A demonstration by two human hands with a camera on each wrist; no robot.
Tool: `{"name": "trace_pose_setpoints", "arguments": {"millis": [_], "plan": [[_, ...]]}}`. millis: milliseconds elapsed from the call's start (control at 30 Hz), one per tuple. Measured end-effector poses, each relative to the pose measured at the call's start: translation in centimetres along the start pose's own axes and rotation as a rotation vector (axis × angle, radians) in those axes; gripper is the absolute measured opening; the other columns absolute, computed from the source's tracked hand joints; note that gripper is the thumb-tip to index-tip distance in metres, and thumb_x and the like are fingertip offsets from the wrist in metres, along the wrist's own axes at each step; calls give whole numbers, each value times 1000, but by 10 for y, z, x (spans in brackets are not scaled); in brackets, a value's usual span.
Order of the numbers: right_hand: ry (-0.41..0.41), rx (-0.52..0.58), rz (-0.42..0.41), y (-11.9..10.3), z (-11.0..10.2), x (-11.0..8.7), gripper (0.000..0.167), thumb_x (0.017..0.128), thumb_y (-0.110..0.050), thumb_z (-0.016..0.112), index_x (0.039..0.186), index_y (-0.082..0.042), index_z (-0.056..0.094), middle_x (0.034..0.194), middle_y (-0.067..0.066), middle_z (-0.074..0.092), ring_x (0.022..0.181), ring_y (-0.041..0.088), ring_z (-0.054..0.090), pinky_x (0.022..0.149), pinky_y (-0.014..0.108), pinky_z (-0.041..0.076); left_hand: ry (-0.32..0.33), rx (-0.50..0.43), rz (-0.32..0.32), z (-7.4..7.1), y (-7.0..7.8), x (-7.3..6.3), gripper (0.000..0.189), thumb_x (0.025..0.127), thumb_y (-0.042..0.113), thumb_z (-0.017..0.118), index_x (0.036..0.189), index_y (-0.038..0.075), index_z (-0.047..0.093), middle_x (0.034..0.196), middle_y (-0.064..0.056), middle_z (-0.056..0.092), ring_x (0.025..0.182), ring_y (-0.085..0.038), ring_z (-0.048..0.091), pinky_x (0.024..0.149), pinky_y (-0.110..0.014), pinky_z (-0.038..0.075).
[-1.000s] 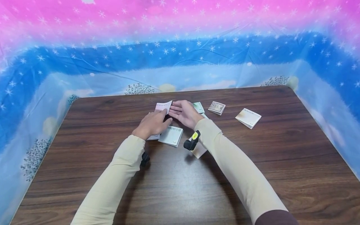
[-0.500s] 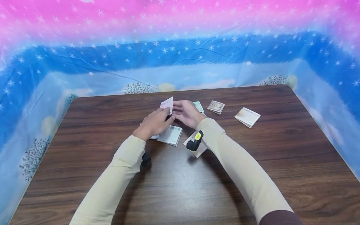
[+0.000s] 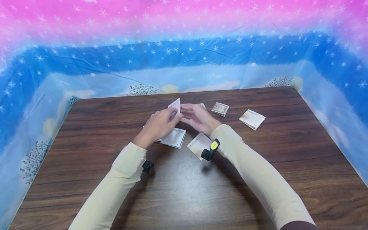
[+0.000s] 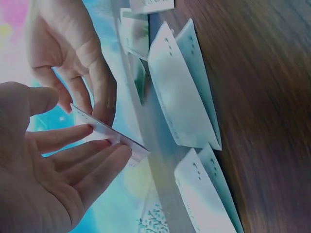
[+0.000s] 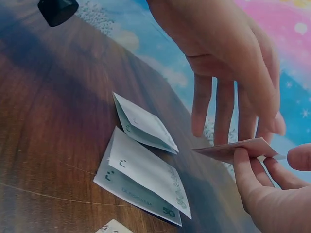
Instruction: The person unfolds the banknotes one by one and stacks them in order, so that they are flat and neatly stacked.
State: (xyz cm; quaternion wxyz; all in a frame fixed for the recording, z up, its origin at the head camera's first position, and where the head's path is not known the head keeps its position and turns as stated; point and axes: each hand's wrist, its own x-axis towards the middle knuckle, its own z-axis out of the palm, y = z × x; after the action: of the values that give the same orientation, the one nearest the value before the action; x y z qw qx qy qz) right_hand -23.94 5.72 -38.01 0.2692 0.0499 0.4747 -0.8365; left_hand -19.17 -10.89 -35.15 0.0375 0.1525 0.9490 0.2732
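A small folded pinkish banknote (image 3: 175, 105) stands on edge above the table, between my two hands. My left hand (image 3: 156, 126) holds it at its fingertips, the thumb beside its lower edge. My right hand (image 3: 202, 118) has its palm turned towards the left, with slightly bent fingers touching the note's other side. In the right wrist view the right thumb (image 5: 300, 158) is apart from the pinkish note. Below the hands, a folded pale green banknote marked 50 (image 5: 146, 170) rests on the table, with another folded note (image 5: 146, 121) beside it, partly hidden in the head view.
A brownish-white folded note (image 3: 198, 143) lies under the right wrist camera (image 3: 211, 149). Farther right are a small brown note (image 3: 220, 109) and a cream note (image 3: 253, 119). A green note (image 3: 203, 106) is mostly hidden behind the right hand. A patterned cloth (image 3: 184, 54) surrounds the wooden table (image 3: 178, 191).
The pinkish banknote has tipped upright and shifted right with my left hand. My right hand has moved slightly right, and its wrist uncovers more of the brownish-white note.
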Motion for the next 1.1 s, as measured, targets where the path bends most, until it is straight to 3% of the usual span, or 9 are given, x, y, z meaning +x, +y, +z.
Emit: {"name": "trace_pose_setpoints", "arguments": {"millis": [167, 267, 333, 433, 567, 667, 900, 1100], "plan": [[-29, -39, -1, -1, -3, -14, 40, 106, -5, 44, 143, 10, 44, 129, 19, 57, 123, 31, 55, 108, 40, 45, 63, -75, 19, 0, 7, -6, 44, 104, 36, 51, 133, 6, 64, 123, -14, 70, 111, -29, 67, 91, -48, 53], [-33, -53, 5, -2, -3, -24, 40, 105, -5, 46, 143, 9, 44, 128, 18, 57, 118, 30, 57, 106, 40, 47, 103, -109, 31, 1, 11, -11, 40, 104, 35, 53, 128, 7, 68, 118, -11, 72, 101, -25, 70, 85, -44, 54], [-36, -56, 5, -3, -4, -30, 41, 104, -3, 46, 143, 9, 43, 129, 18, 56, 115, 28, 58, 106, 40, 48, 124, -124, 39, 1, 14, -14, 39, 104, 35, 54, 127, 7, 69, 112, -9, 74, 86, -22, 68, 78, -40, 53], [-46, -63, -2, -4, -5, -39, 40, 103, -2, 46, 142, 10, 45, 128, 18, 57, 114, 28, 59, 109, 43, 45, 147, -161, 47, 2, 17, -19, 39, 103, 35, 56, 126, 6, 70, 107, -9, 75, 63, -17, 54, 65, -36, 47], [-48, -87, -4, -3, -8, -51, 38, 102, -1, 48, 138, 10, 48, 122, 16, 59, 112, 27, 59, 108, 44, 46, 165, -209, 50, 3, 20, -25, 37, 102, 34, 59, 122, 6, 73, 106, -8, 76, 70, -14, 63, 67, -36, 51], [-46, -98, 8, -2, -9, -59, 37, 102, -1, 48, 137, 10, 49, 122, 16, 58, 113, 27, 59, 103, 41, 50, 174, -234, 51, 5, 22, -29, 34, 101, 34, 61, 117, 6, 75, 104, -6, 76, 92, -16, 72, 76, -38, 56], [-103, -151, 13, 1, -12, -77, 36, 104, 0, 41, 137, 11, 50, 137, 21, 55, 125, 33, 57, 104, 43, 49, 201, -298, 55, 8, 24, -36, 29, 100, 33, 65, 107, 8, 78, 90, -1, 77, 85, -13, 73, 72, -35, 57], [-130, -189, -8, 5, -14, -92, 39, 101, 5, 45, 139, 12, 50, 139, 24, 56, 124, 31, 59, 109, 48, 44, 187, -379, 34, 11, 27, -44, 28, 98, 33, 67, 104, 7, 78, 86, 0, 77, 78, -13, 75, 71, -33, 59]]}}
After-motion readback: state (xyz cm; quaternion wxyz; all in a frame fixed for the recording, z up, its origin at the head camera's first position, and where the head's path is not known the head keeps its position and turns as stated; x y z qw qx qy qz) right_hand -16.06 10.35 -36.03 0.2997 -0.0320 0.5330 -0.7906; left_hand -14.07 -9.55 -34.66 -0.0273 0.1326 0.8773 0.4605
